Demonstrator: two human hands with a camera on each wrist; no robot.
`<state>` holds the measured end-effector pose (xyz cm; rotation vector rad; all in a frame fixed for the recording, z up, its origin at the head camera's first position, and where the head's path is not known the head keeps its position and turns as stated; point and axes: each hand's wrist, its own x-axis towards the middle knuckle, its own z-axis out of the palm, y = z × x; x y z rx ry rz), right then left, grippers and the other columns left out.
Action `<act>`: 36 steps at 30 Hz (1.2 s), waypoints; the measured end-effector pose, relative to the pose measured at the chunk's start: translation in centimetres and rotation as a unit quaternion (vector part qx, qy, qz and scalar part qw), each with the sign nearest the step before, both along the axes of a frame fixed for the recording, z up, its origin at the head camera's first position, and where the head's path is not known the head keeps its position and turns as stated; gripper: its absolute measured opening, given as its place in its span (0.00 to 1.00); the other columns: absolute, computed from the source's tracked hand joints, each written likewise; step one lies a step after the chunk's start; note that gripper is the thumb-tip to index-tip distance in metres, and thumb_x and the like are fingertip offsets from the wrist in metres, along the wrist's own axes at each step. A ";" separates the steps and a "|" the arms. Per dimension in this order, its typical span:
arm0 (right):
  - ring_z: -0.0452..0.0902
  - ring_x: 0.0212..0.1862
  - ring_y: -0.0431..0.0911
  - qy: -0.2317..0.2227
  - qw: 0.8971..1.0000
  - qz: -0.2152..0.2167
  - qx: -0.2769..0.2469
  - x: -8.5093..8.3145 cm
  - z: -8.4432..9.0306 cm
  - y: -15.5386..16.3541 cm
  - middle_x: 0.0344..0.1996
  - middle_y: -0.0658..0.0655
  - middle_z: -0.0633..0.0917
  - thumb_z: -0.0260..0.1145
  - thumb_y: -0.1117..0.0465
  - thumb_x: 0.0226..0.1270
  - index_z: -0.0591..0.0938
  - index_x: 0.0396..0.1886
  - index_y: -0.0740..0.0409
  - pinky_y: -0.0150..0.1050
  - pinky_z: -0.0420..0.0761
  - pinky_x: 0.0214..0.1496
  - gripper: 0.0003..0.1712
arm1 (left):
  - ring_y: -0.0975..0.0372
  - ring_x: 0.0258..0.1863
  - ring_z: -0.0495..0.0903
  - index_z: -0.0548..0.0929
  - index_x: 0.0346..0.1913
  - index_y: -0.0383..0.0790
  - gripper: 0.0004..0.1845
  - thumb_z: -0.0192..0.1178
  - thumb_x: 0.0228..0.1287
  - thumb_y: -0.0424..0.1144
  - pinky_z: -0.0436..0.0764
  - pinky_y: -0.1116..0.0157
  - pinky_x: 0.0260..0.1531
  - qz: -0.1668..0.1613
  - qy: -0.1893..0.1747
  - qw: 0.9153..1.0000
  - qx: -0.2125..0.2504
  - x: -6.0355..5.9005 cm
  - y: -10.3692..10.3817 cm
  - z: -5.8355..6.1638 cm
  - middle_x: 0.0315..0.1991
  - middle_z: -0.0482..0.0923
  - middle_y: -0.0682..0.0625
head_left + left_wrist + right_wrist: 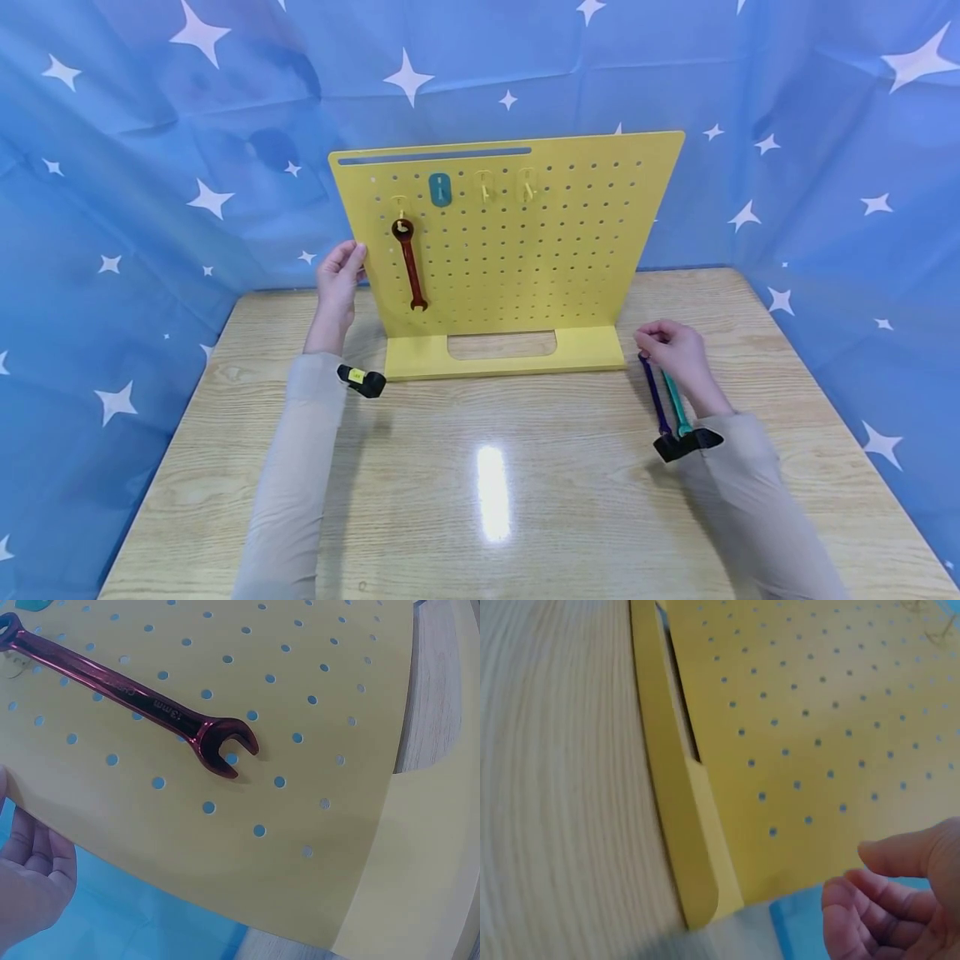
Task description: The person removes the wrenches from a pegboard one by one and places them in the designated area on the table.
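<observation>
A yellow pegboard [570, 242] stands upright on its flat base at the back of the table. At its left edge my left hand [340, 279] grips the board, thumb in front and fingers behind. A dark red combination wrench [411, 267] hangs by its ring end from a hook near that side; its open end [217, 742] points down the board. Off the board's right side is my right hand [672, 350], fingers loosely bent with nothing between thumb and fingertips [870, 851]. Under and beside it, a purple wrench [655, 396] and a green wrench [677, 404] lie side by side.
A teal hook [440, 190] and two yellow hooks, one at the middle [484, 187] and one farther right [527, 185], sit along the board's upper part. The wooden table [420, 483] extends in front. A blue star-patterned cloth [480, 50] hangs behind and at both sides.
</observation>
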<state>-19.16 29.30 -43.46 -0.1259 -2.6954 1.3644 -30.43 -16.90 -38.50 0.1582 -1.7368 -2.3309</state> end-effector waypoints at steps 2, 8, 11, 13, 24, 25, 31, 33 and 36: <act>0.79 0.24 0.41 0.008 1.000 0.008 -0.010 -0.3 0.2 -0.6 0.26 0.62 0.81 0.61 0.63 0.66 0.78 0.39 0.72 0.31 0.80 0.26 0.13 | 0.65 0.30 0.74 0.81 0.29 0.48 0.06 0.61 0.63 0.36 0.73 0.71 0.32 -0.001 0.002 1.000 0.001 0.0 0.0 0.0 0.27 0.77 0.56; 0.77 0.24 0.37 0.014 0.999 0.025 -0.021 -1.0 0.6 -2.2 0.28 0.66 0.81 0.61 0.64 0.66 0.78 0.39 0.73 0.31 0.80 0.27 0.12 | 0.65 0.30 0.74 0.81 0.29 0.48 0.06 0.61 0.63 0.36 0.74 0.72 0.33 -0.003 0.003 1.000 -0.001 -0.1 -0.1 -0.1 0.28 0.77 0.55; 0.77 0.24 0.35 0.020 0.999 0.032 -0.036 -1.5 0.8 -3.0 0.28 0.65 0.82 0.62 0.64 0.66 0.78 0.39 0.73 0.30 0.80 0.26 0.12 | 0.65 0.30 0.74 0.81 0.29 0.48 0.05 0.61 0.63 0.36 0.74 0.72 0.33 -0.003 0.003 1.000 -0.001 -0.1 -0.1 -0.1 0.28 0.77 0.55; 0.77 0.24 0.35 0.030 0.998 0.039 -0.046 -1.8 0.9 -3.6 0.27 0.65 0.82 0.62 0.65 0.65 0.78 0.37 0.74 0.29 0.80 0.26 0.12 | 0.65 0.30 0.74 0.81 0.29 0.48 0.06 0.61 0.63 0.36 0.74 0.72 0.32 -0.001 0.003 1.000 0.000 -0.1 -0.1 -0.1 0.28 0.77 0.55; 0.78 0.25 0.41 0.027 0.995 0.066 -0.073 -3.7 2.1 -6.5 0.30 0.69 0.81 0.63 0.64 0.65 0.79 0.39 0.73 0.31 0.80 0.28 0.12 | 0.65 0.30 0.75 0.81 0.29 0.48 0.06 0.61 0.63 0.36 0.74 0.71 0.33 -0.001 0.002 1.000 -0.001 0.0 -0.1 0.0 0.28 0.78 0.56; 0.78 0.25 0.42 0.028 0.994 0.068 -0.075 -3.8 2.3 -6.8 0.29 0.69 0.81 0.63 0.65 0.65 0.79 0.39 0.73 0.31 0.80 0.28 0.12 | 0.65 0.30 0.75 0.81 0.29 0.48 0.06 0.61 0.63 0.36 0.74 0.71 0.33 -0.001 0.003 1.000 0.000 0.0 -0.1 0.0 0.28 0.78 0.56; 0.77 0.24 0.42 0.035 0.993 0.075 -0.079 -4.4 3.4 -8.6 0.26 0.63 0.81 0.63 0.65 0.64 0.80 0.37 0.70 0.32 0.80 0.28 0.10 | 0.66 0.29 0.75 0.81 0.29 0.49 0.07 0.60 0.64 0.35 0.74 0.71 0.32 -0.001 0.004 1.000 -0.003 0.0 -0.1 0.0 0.28 0.78 0.56; 0.77 0.24 0.41 0.043 0.992 0.084 -0.079 -4.5 3.7 -9.3 0.27 0.64 0.81 0.63 0.65 0.64 0.80 0.37 0.70 0.32 0.80 0.28 0.09 | 0.66 0.29 0.75 0.81 0.29 0.49 0.07 0.60 0.64 0.35 0.74 0.72 0.32 0.000 0.003 1.000 -0.006 0.0 -0.1 0.1 0.28 0.78 0.56; 0.76 0.23 0.40 0.053 0.990 0.100 -0.079 -4.8 4.2 -10.3 0.27 0.67 0.81 0.63 0.66 0.64 0.80 0.36 0.70 0.31 0.80 0.27 0.08 | 0.66 0.29 0.75 0.81 0.29 0.49 0.07 0.60 0.64 0.35 0.74 0.72 0.32 0.000 0.003 1.000 -0.003 0.0 0.0 0.1 0.27 0.78 0.56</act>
